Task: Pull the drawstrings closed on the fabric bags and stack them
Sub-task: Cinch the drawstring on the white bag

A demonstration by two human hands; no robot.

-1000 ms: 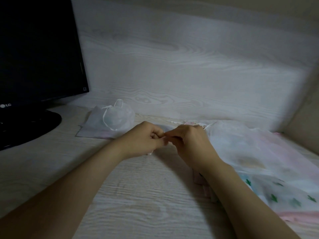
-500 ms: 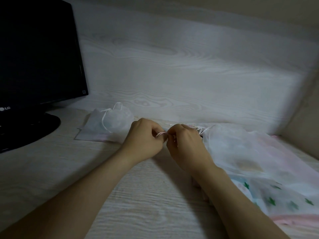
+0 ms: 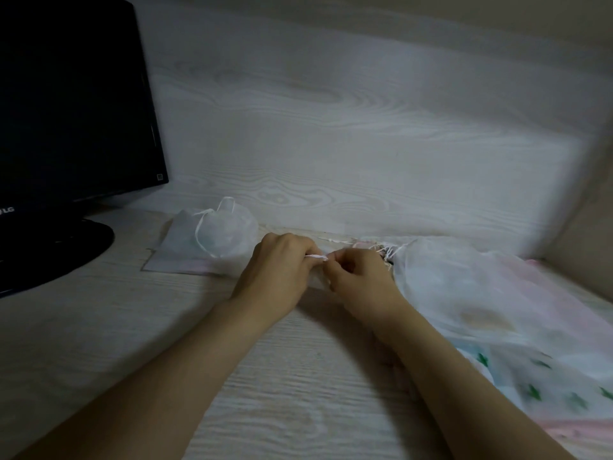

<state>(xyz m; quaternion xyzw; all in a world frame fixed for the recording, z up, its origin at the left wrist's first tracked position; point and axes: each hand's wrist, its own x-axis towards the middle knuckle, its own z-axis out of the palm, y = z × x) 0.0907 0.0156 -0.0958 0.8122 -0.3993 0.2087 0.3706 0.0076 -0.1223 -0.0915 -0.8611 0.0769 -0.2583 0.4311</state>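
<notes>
A person's two bare forearms reach over a pale wood-grain table (image 3: 99, 343), meeting well to the right of a dark monitor (image 3: 73, 111). The left hand (image 3: 278, 270) and right hand (image 3: 361, 283) sit knuckle to knuckle. Each grip is clamped on one end of a short white drawstring (image 3: 316, 257), which runs nearly level between them. A sliver of pale fabric shows just below the cord.

Further right of the monitor, touching the right hand, lies a large sheer white bag (image 3: 464, 293). It is thin enough to show pink and green-printed fabric beneath, and its mouth is gathered into a tuft of white cords.

Between the monitor and the left hand rests a small sheer pouch (image 3: 222, 234), puffed and round, with its white cord looped on top. It lies on flat white and pink cloth.
</notes>
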